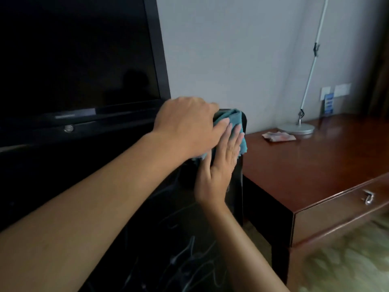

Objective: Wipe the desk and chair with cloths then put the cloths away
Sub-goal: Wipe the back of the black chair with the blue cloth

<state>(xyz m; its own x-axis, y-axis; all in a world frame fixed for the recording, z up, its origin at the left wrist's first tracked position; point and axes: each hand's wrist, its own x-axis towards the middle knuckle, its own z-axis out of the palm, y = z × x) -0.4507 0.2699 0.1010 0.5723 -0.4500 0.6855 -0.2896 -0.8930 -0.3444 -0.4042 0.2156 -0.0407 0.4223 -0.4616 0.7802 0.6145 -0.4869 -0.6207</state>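
Note:
A teal cloth (299,121) is draped over the top right corner of the black chair back (235,186). My left hand (185,125) lies on top of the cloth with its fingers curled over the chair's upper edge, gripping the cloth there. Just below it, my right hand (219,165) presses flat against the lower part of the cloth and the chair back, fingers straight and pointing up. A second, pinkish cloth (279,137) lies folded on the reddish wooden desk (315,165) to the right.
A dark television (73,60) fills the upper left behind the chair. A silver desk lamp (299,128) stands at the back of the desk by the wall. The desk has a drawer with a metal handle (367,197). Pale carpet (347,260) lies at the lower right.

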